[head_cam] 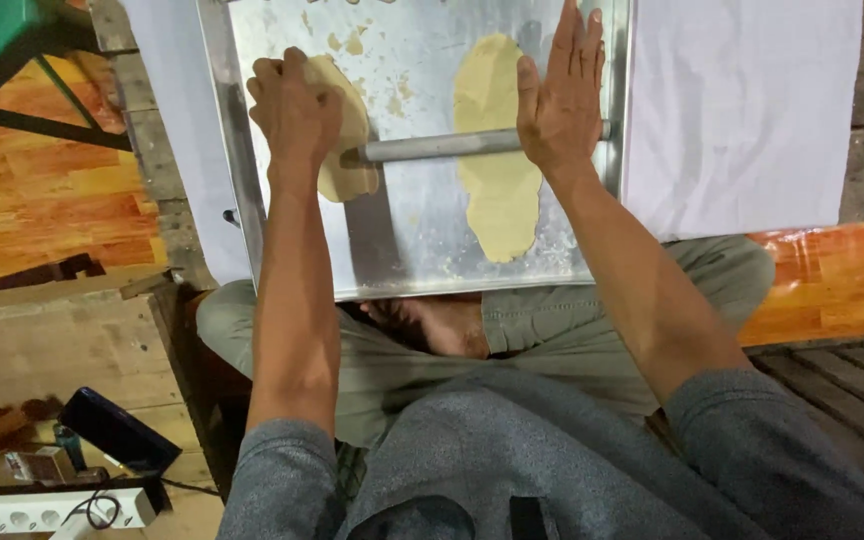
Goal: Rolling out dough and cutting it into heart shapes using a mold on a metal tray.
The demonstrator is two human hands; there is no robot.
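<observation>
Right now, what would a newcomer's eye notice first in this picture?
First, the metal rolling pin lying across a long flattened dough piece on the steel tray. The right hand presses flat on the pin; the left hand rests curled at its other end, over a second dough piece.

Dark phone-like slab point(117, 430), screen off, black-blue rectangle, lies tilted at 8 o'clock on the wooden floor point(62, 340). Small printed package or label point(32, 465) just beside it at 8 o'clock, reddish-white, too small to tell more. No signs seen.
</observation>
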